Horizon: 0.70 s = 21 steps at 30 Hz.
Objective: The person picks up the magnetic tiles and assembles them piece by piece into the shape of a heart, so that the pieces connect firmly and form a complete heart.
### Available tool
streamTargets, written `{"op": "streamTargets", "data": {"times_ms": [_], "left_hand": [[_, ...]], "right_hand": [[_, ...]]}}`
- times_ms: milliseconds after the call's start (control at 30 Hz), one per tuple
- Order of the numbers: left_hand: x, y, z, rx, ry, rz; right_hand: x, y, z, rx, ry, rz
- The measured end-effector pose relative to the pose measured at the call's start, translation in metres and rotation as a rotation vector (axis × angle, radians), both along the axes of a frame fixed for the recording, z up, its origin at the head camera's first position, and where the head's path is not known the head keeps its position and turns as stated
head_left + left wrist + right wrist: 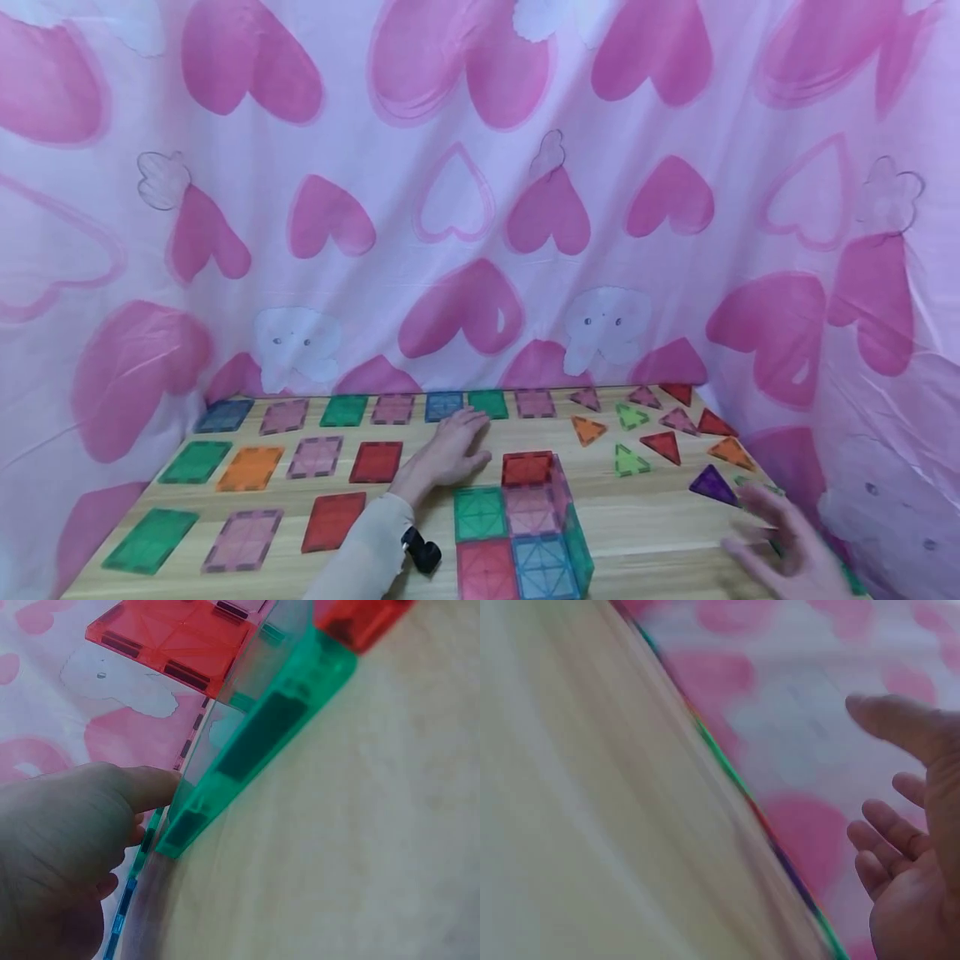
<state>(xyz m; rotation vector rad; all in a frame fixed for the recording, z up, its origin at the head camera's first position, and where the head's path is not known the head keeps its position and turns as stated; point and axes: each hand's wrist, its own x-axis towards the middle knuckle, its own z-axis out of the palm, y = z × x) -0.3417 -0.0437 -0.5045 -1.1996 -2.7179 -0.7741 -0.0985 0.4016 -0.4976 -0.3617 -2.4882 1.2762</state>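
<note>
My left hand [450, 450] reaches over the tabletop, its fingertips right at a green square magnetic tile [489, 405] in the back row. A blue square tile [444, 407] lies just left of those fingers. In the left wrist view the thumb of the left hand [67, 847] is extended, overlapping the edge of a green tile [255, 742] in the foreground. My right hand [787, 542] is above the right side of the table, fingers spread and apart, holding nothing. A purple triangle tile [714, 485] lies beside it. The right wrist view shows the right hand [915, 847] with loosely bent fingers.
A block of joined tiles, with a blue square [546, 567] in front and a red one [527, 469] behind, stands near the table's front. Rows of square tiles, including an orange one [251, 468], lie left. Several triangles, one orange [588, 430], lie right. A heart-patterned curtain [461, 308] hangs behind.
</note>
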Motion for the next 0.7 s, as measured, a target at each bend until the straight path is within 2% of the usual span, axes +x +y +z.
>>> {"op": "streamTargets", "data": {"times_ms": [100,167,233,400,500,600,700], "left_hand": [[-0.001,-0.003,0.002,0.016,0.078,0.001],[-0.001,-0.003,0.004,0.029,0.132,-0.001],[-0.001,-0.003,0.006,0.026,0.163,-0.001],[0.004,-0.001,0.006,-0.016,0.125,0.027],[0.006,-0.001,0.004,-0.022,0.118,0.031],[0.007,-0.002,0.004,-0.012,0.11,0.025],[0.01,-0.005,0.006,-0.001,0.045,0.027]], "right_hand": [[-0.005,-0.041,-0.003,-0.169,0.074,0.317],[-0.01,-0.067,-0.002,-0.278,0.062,0.497],[-0.016,-0.087,-0.002,-0.353,0.021,0.619],[-0.03,-0.121,-0.007,-0.417,-0.1,0.726],[-0.038,-0.13,-0.011,-0.42,-0.118,0.789],[-0.043,-0.133,-0.015,-0.413,-0.101,0.843],[-0.045,-0.132,-0.016,-0.42,-0.094,0.875]]}}
